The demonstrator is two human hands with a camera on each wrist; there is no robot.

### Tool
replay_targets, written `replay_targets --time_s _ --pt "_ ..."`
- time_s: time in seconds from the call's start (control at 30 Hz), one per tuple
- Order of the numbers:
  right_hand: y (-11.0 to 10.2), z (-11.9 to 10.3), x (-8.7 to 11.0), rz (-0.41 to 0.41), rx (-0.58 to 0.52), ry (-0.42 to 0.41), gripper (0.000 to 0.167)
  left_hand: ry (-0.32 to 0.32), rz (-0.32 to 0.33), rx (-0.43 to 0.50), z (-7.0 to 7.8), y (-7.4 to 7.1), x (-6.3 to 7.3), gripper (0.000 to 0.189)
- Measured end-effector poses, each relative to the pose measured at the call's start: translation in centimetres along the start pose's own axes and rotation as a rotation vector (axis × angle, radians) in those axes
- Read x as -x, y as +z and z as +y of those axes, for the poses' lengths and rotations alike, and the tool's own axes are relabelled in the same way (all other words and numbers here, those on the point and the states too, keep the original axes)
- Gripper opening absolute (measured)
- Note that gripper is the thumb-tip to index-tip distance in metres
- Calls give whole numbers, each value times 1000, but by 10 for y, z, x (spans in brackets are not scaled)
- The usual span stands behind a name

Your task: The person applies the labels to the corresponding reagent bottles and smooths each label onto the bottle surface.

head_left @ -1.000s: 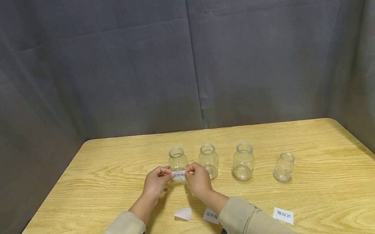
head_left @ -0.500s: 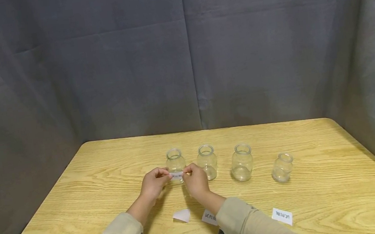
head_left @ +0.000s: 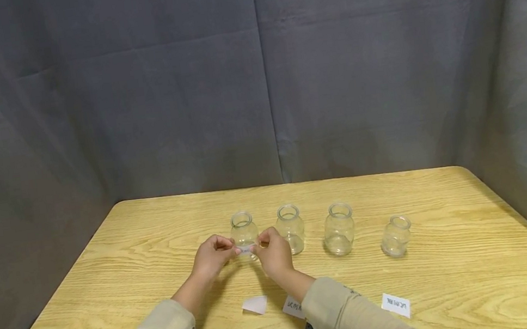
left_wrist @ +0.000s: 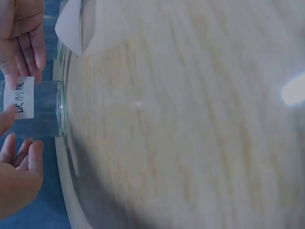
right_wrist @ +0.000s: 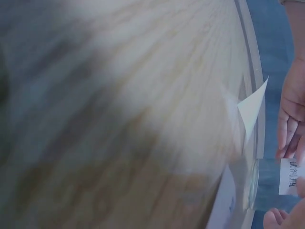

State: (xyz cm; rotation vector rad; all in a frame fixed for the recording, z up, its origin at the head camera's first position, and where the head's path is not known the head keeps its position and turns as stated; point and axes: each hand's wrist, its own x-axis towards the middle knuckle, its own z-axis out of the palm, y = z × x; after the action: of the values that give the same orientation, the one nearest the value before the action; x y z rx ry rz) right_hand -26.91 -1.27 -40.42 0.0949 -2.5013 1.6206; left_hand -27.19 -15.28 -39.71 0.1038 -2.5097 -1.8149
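Note:
A white paper label [left_wrist: 27, 102] with handwritten characters lies across the front of a clear glass jar [head_left: 243, 228], the leftmost in a row. My left hand [head_left: 212, 258] holds the label's left end, thumb on its face. At the other end my right hand [head_left: 275, 252] has its thumb on the paper too. The fingers of both hands reach along the jar's sides in the wrist views. In the head view the thumbs cover much of the writing. The jar stands upright on the wooden table [head_left: 126, 291], its mouth uncovered.
Two similar jars, one close by [head_left: 291, 229] and one farther right [head_left: 338, 230], stand in the row, then a smaller jar [head_left: 396, 237]. Nearer lie a curled label [head_left: 255, 305], a label [head_left: 291, 307] partly under the right sleeve, and another label [head_left: 396, 305]. Grey curtains [head_left: 186, 97] surround the table.
The label has tilted and shows less of its face, with the thumbs now over more of it. The leftmost jar has shifted slightly left, away from its neighbour. The view has drifted a little.

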Motion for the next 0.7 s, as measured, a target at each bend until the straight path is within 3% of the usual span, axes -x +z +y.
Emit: replay_targets --time_s 0.2,0.4,0.7 --pt "-1 1 -1 -54 -20 -7 48 16 -52 1 1 -3 -4 40" --pt "-4 2 -3 -103 -33 -9 49 30 -97 -53 1 -6 -4 45" --pt "-3 6 -9 -87 26 -23 45 43 -107 -65 -5 -11 -10 42"
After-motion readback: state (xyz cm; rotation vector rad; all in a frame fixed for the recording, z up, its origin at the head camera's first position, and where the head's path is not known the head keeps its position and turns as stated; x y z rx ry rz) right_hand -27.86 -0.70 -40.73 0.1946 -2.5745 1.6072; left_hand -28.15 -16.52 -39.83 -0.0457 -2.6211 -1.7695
